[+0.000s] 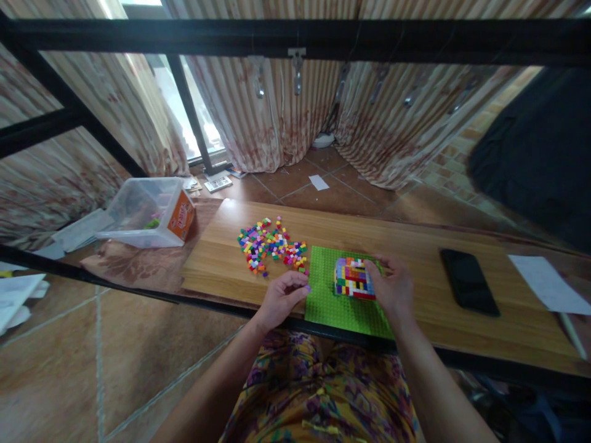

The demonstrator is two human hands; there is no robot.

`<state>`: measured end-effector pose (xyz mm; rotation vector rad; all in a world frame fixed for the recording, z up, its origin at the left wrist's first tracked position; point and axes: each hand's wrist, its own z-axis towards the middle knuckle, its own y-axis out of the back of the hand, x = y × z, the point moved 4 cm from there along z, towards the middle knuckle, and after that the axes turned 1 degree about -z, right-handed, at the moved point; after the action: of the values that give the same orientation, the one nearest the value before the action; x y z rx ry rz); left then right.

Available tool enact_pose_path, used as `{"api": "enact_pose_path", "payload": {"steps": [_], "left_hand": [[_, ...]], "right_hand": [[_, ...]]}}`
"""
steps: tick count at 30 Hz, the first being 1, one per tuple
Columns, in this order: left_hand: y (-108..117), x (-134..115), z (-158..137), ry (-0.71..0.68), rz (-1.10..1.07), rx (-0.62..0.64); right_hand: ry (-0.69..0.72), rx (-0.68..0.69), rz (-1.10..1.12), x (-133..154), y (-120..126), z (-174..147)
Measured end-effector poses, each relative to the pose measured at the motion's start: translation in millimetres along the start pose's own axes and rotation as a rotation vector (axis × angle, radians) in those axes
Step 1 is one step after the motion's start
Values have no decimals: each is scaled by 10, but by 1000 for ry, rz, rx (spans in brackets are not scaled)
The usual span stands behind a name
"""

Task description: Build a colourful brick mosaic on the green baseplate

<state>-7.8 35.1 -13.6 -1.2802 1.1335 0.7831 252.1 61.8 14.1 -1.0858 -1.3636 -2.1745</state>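
A green studded baseplate (323,307) lies at the front edge of the wooden table, with a block of many-coloured toy bricks (354,280) built up on it. My right hand (392,284) is at the right side of this brick build, thumb and fingers around its right end. Over the baseplate's left edge, my left hand (281,298) pinches a small purple brick (308,288) between thumb and fingertip. A heap of loose coloured bricks (272,245) is spread on the table just beyond my left hand.
On the wooden table (415,320), a black phone (468,281) lies to the right, beside white paper (549,283) and a pen (572,335). A clear plastic box (138,212) with an orange label stands at the left. A dark metal bar (295,40) crosses above.
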Motion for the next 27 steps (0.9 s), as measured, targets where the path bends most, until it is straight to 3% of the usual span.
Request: {"api": "enact_pose_path", "payload": {"steps": [15, 19, 23, 27], "left_hand": [[4, 16, 5, -10, 18, -2], [5, 15, 5, -13, 15, -7], [-8, 8, 9, -2, -1, -42], [-89, -25, -9, 27, -54, -69]], "right_hand": [[145, 136, 20, 73, -41, -4], [127, 45, 35, 75, 68, -37], [196, -29, 86, 238, 179, -267], [241, 157, 175, 473, 91, -623]]}}
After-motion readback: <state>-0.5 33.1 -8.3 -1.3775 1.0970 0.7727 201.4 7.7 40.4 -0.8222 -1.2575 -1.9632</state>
